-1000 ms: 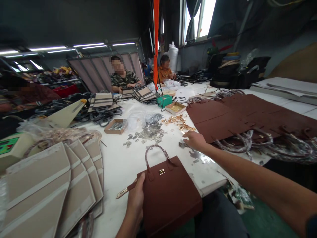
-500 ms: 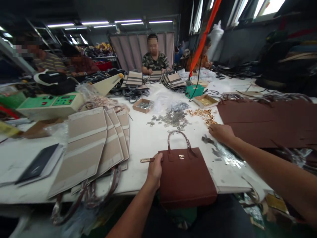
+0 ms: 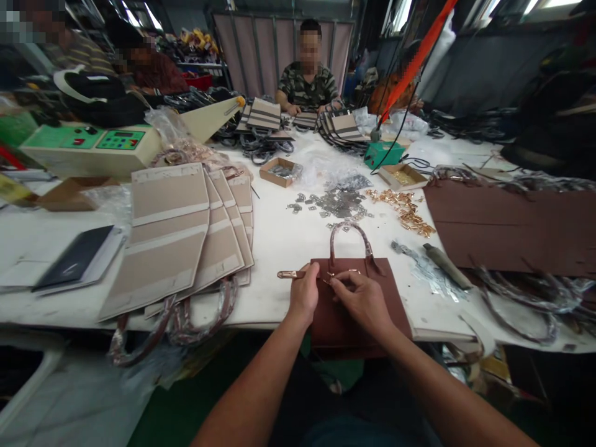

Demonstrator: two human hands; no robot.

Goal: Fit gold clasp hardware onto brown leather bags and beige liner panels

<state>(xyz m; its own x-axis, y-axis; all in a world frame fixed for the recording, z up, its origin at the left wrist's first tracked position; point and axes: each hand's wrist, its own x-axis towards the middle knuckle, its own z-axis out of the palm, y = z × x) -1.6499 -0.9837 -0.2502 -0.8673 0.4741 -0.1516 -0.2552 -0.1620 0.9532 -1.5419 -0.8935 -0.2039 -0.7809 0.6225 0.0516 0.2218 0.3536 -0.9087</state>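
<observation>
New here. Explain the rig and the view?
No robot: two bare hands, seen from above by a camera worn on the person's head. It looks forward and down.

The left hand grips the brown bag by its upper left edge; a metal-tipped strap sticks out beside it. The right hand has its fingertips at a small gold-coloured piece on the bag's front.

On the white table lie loose silvery plates, gold-coloured pieces, beige panels and brown panels.
</observation>
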